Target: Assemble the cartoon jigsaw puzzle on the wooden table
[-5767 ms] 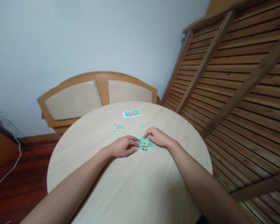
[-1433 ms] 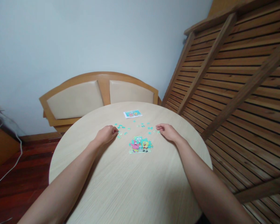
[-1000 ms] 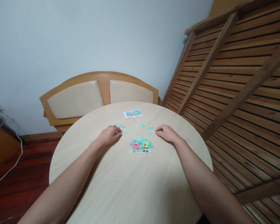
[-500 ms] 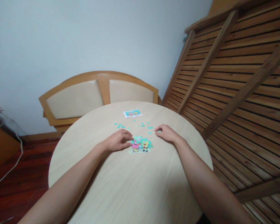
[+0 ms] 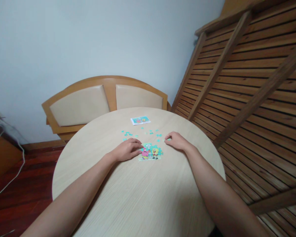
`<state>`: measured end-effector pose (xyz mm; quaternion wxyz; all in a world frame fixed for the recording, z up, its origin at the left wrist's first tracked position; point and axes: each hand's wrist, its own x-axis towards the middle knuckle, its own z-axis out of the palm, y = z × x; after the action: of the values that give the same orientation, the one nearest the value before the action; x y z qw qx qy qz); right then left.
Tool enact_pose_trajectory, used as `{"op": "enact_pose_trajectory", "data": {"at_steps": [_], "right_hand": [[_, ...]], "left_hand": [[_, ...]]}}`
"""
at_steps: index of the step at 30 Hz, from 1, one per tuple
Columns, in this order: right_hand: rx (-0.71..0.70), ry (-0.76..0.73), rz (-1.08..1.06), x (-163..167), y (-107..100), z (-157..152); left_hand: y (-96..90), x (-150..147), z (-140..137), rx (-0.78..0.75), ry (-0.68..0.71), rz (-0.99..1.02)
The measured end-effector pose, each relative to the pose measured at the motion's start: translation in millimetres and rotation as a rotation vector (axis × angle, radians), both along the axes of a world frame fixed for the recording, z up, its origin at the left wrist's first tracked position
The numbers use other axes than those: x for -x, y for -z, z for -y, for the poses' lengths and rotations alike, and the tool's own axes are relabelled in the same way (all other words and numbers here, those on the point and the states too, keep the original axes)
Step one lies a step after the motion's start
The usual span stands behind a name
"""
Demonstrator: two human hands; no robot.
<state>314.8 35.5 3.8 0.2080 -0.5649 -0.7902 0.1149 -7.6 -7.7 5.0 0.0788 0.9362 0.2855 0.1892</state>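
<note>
Head view: puzzle (image 5: 151, 153) between hands; left hand (image 5: 128, 149) spread, at its left edge; right hand (image 5: 177, 141) near, can't tell if pinching.

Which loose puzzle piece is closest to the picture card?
The lone teal piece just below the picture card in the view; the other loose pieces in sight lie farther from the card.

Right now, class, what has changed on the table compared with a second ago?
The left hand has moved right and nearer, from the loose pieces to the left edge of the puzzle, which has slid slightly right. Whether a piece was placed is unclear. The right hand and the card stayed about where they were.
</note>
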Motion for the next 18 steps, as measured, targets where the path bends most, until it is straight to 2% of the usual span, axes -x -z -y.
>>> {"op": "enact_pose_trajectory", "data": {"at_steps": [7, 13, 18], "right_hand": [[0.045, -0.032, -0.012, -2.2, -1.6, -0.4], [0.083, 0.018, -0.086, -1.0, -1.5, 1.3], [0.089, -0.013, -0.148, 0.1, -0.5, 1.8]], "left_hand": [[-1.9, -0.4, 2.2, -0.006, 0.008, -0.017], [-1.8, -1.2, 2.4, -0.009, -0.003, -0.005], [-1.7, -0.8, 2.5, -0.002, -0.005, -0.009]]}}
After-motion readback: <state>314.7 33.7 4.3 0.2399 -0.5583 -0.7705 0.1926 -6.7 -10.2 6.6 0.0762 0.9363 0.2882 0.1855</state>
